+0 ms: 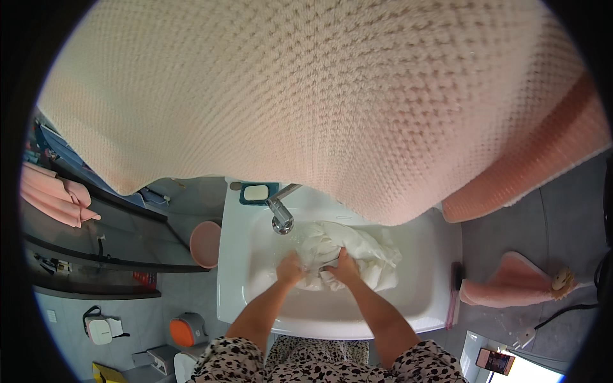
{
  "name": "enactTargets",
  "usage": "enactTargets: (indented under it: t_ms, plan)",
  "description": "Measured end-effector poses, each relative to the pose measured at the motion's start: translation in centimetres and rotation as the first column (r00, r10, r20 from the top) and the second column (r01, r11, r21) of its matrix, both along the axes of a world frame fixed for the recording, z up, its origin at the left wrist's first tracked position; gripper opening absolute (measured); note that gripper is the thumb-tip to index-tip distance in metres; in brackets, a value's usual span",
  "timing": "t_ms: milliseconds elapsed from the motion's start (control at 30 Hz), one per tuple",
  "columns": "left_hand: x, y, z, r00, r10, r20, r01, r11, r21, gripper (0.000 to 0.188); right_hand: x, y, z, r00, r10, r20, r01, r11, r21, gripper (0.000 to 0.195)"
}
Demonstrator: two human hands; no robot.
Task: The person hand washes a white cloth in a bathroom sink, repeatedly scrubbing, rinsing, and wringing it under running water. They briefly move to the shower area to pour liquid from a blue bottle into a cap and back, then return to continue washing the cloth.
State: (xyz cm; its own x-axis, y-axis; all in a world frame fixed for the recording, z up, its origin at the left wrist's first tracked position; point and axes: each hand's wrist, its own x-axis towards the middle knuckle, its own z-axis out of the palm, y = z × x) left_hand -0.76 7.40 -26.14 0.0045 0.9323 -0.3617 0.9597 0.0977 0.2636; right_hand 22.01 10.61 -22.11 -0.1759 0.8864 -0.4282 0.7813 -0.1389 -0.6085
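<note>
A bunched white cloth (pixel 378 258) lies wet in a white washbasin (pixel 426 306) that holds some water. My left hand (pixel 289 270) is at the cloth's left edge, below the faucet; it is blurred, and its fingers are hard to make out. On the middle of the cloth rests my right hand (pixel 344 270), its thumb and fingers closed around a fold. The chrome faucet (pixel 282 220) reaches over the basin's left part, up and left of both hands.
A pale soap bar (pixel 256 193) sits in a teal soap dish (pixel 274 185) on the basin's back ledge. Large pale pink towels (pixel 311 119) hang over the far side. A pink-handled brush (pixel 452 301) lies at the right rim. A pink basin (pixel 205 244) stands left.
</note>
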Motion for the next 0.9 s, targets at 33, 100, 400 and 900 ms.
enactTargets:
  t_ms: [33, 100, 400, 900]
  plan:
    - [-1.1, -0.1, 0.6, 0.975, 0.144, 0.17, -0.15, 0.988, 0.023, 0.077, 1.2, 0.1, 0.2, 0.998, -0.002, -0.06, 0.002, 1.0, -0.003, 0.082]
    - [-3.7, 0.2, 2.0, 0.788, 0.365, 0.495, -0.422, 0.907, 0.002, 0.064, 3.8, 0.4, 0.3, 0.983, -0.02, -0.182, 0.021, 1.0, 0.003, 0.07]
    - [-3.1, -3.4, 23.1, 0.462, 0.169, 0.871, -0.33, 0.944, -0.009, 0.024, 7.5, -2.4, 20.9, 0.989, 0.044, -0.139, -0.006, 0.966, 0.258, 0.034]
    - [-4.3, -2.4, 61.7, 0.334, -0.46, 0.822, -0.192, 0.821, 0.538, 0.027, 6.4, -7.0, 57.9, 0.89, 0.193, -0.414, 0.245, 0.563, 0.789, 0.027]
